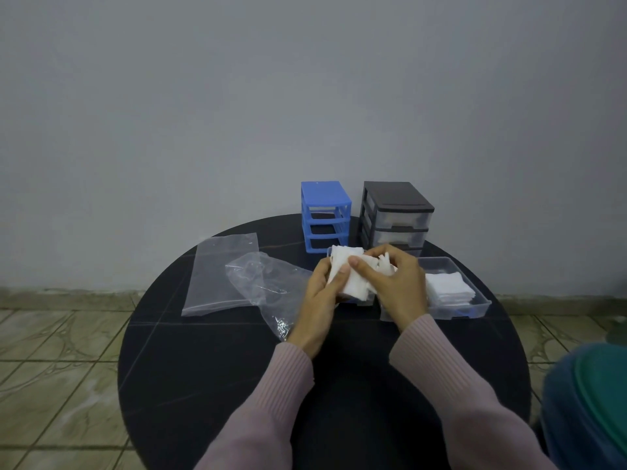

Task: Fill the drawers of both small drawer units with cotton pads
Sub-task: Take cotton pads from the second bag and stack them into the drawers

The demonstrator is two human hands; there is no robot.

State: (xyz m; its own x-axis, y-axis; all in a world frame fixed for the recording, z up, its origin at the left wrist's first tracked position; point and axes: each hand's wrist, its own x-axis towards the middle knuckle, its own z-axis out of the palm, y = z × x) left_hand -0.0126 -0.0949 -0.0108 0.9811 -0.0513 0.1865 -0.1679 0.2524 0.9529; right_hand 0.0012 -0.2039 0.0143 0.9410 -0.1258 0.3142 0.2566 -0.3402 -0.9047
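Both hands, left hand and right hand, have their grip clamped on one stack of cotton pads; a clear drawer with pads lies just right.

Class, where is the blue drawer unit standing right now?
The blue drawer unit stands at the table's far edge, left of the black drawer unit, beyond both hands.

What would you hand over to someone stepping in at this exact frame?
Left hand and right hand both grip a stack of cotton pads above a clear drawer partly hidden beneath them.
Another clear drawer on the right holds pads.
Blue unit: all slots empty.
Black unit: two upper drawers in; their contents unclear.
Left: place the held stack, fill remaining drawers, slide them back.
Two plastic bags lie left.
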